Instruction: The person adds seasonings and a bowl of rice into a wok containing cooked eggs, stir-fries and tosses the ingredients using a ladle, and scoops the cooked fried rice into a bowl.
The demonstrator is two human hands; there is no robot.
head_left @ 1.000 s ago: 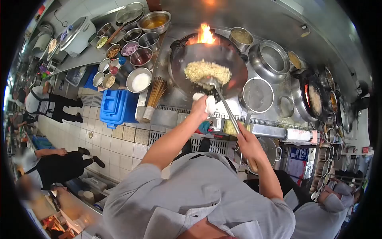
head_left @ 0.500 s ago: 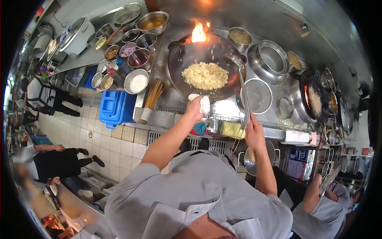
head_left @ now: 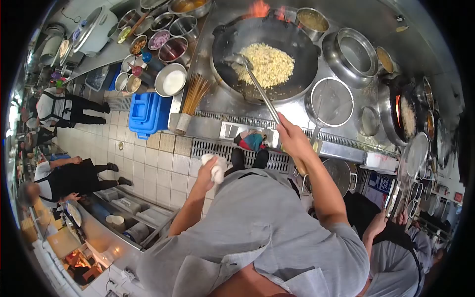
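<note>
Rice (head_left: 269,64), pale yellow and grainy, sits in a loose rounded mound inside the dark round wok (head_left: 303,74). Ladle (head_left: 261,91): metal head at the mound's left edge, slim metal shaft, wooden grip end. Right hand (head_left: 295,142) has its fingers closed round the shaft. Left hand (head_left: 205,174), well apart from the wok, has its fingers curled round a bunched white cloth (head_left: 217,171). Orange flame (head_left: 259,8) behind the wok rim. On the steel worktop (head_left: 292,110): round mesh strainer (head_left: 332,101) right of the wok, thin-stick bundle (head_left: 196,96) on the left, near a metal bowl of white stuff (head_left: 172,82).
</note>
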